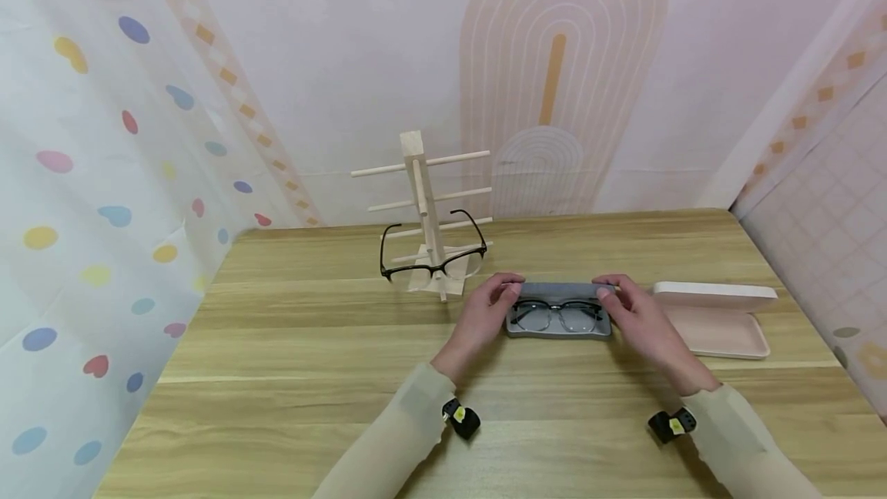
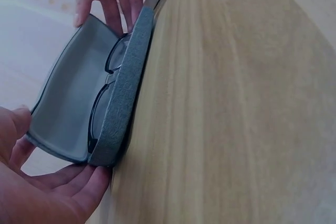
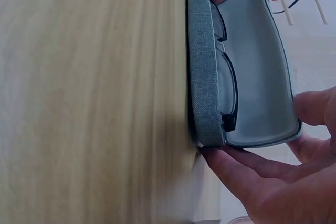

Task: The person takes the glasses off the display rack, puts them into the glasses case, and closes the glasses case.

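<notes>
A grey glasses case [image 1: 560, 336] lies open on the table with its lid [image 2: 73, 85] raised. Black-rimmed glasses [image 1: 557, 306] rest inside, lenses facing up. At the case's left end, my left hand [image 1: 485, 314] pinches the lid's edge between thumb and index finger. Its other fingers touch the end of the base. My right hand [image 1: 640, 322] holds the right end in the same way, thumb [image 3: 312, 106] on the lid's rim and lower fingers against the base. In the right wrist view, the fabric side [image 3: 205, 66] of the case faces the camera.
Behind and left stands a wooden display rack [image 1: 426, 206] with a second pair of black-rimmed glasses [image 1: 436, 268] hung low on it. To the right of my right hand, a pale pink case [image 1: 717, 333] sits open. Patterned curtains [image 1: 333, 60] border the wooden table [image 1: 298, 376].
</notes>
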Tool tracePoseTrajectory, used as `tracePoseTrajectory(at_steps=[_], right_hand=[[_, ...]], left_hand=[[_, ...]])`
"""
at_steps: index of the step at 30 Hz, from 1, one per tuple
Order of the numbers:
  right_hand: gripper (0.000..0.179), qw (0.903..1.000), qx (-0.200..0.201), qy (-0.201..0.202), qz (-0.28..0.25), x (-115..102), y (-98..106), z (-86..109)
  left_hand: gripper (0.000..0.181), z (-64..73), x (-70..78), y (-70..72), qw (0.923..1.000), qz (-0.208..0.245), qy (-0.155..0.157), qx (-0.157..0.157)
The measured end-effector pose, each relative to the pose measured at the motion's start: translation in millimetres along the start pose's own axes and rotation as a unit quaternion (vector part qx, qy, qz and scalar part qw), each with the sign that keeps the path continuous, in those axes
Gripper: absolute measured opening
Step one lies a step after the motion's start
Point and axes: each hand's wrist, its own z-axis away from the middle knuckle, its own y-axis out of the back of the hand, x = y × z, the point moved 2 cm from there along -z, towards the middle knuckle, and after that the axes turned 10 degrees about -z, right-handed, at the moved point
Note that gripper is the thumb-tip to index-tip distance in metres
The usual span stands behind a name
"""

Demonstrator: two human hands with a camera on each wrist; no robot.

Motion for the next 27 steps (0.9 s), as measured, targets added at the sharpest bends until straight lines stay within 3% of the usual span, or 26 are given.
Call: tracePoseTrajectory(at_steps=[13, 27], right_hand=[[0.037, 0.9991, -0.040, 0.008, 0.008, 1, 8, -1.0], [0.035, 0.9978, -0.066, 0.001, -0.010, 7, 13, -1.6]], left_hand=[[0.026, 0.1, -1.6, 6.5, 0.9990, 0.018, -0.018, -0.036], [0.025, 4.6, -3.8, 10.6, 0.9950, 0.066, 0.018, -0.073]])
